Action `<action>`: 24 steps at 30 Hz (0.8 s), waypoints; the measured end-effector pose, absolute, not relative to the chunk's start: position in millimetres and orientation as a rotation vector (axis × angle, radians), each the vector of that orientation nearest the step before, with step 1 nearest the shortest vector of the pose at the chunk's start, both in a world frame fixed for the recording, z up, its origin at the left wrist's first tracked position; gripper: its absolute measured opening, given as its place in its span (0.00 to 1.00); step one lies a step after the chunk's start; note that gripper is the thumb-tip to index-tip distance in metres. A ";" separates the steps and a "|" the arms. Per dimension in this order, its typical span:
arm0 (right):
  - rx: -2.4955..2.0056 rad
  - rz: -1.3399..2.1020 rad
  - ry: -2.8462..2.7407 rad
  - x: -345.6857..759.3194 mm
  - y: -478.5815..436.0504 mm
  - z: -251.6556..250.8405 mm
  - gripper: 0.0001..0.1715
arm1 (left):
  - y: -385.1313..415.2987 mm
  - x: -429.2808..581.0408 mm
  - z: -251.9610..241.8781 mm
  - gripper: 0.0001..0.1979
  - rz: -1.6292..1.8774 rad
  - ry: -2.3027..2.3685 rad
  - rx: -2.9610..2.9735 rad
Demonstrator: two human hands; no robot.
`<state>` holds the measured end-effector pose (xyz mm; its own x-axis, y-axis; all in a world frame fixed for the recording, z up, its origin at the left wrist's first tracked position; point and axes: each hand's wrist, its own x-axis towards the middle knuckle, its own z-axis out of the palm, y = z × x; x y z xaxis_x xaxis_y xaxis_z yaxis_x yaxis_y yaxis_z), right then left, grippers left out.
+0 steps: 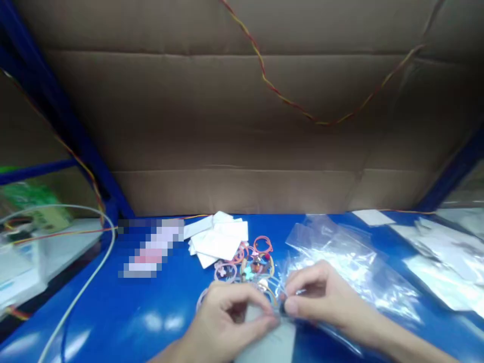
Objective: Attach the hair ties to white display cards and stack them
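Observation:
Both of my hands meet low in the middle of the blue table (pixel 124 312). My left hand (pixel 230 315) is curled, its thumb and fingers pinched on a white card (pixel 270 340) that lies under them. My right hand (pixel 321 297) is also closed, pinching a small dark item at the card's top edge; I cannot make it out. Just behind my fingers lies a heap of coloured hair ties (pixel 251 259) with small charms. A clear plastic bag (pixel 340 252) lies under and behind my right hand.
A stack of white cards (pixel 217 239) lies behind the hair ties. More clear bags (pixel 446 252) are spread at the right. A white cable (pixel 94 267) curves along the left edge. A brown cardboard wall (pixel 242 126) closes the back, with a red-yellow wire (pixel 302 111) hanging.

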<state>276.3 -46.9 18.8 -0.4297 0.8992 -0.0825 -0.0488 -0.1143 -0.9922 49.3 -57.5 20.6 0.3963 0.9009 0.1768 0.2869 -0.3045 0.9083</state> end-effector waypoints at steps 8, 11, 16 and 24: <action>-0.945 1.585 -1.560 275.3 -47.2 19.2 0.11 | -58.8 49.8 21.0 0.08 0.901 1.001 1.740; -0.917 1.577 -1.633 276.8 -47.2 21.8 0.12 | -58.8 50.8 23.2 0.08 0.901 0.995 1.625; -0.919 1.565 -1.745 278.5 -48.3 25.4 0.15 | -59.3 54.4 22.3 0.07 0.909 0.897 1.440; -0.983 1.412 -1.913 284.9 -56.0 37.5 0.27 | -57.3 52.0 13.1 0.11 0.935 0.832 1.280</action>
<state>284.9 -56.0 37.5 -0.5736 0.8190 0.0140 0.2277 0.1758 -0.9577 52.0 -57.3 13.1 0.4046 0.9145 0.0013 -0.1051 0.0450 0.9934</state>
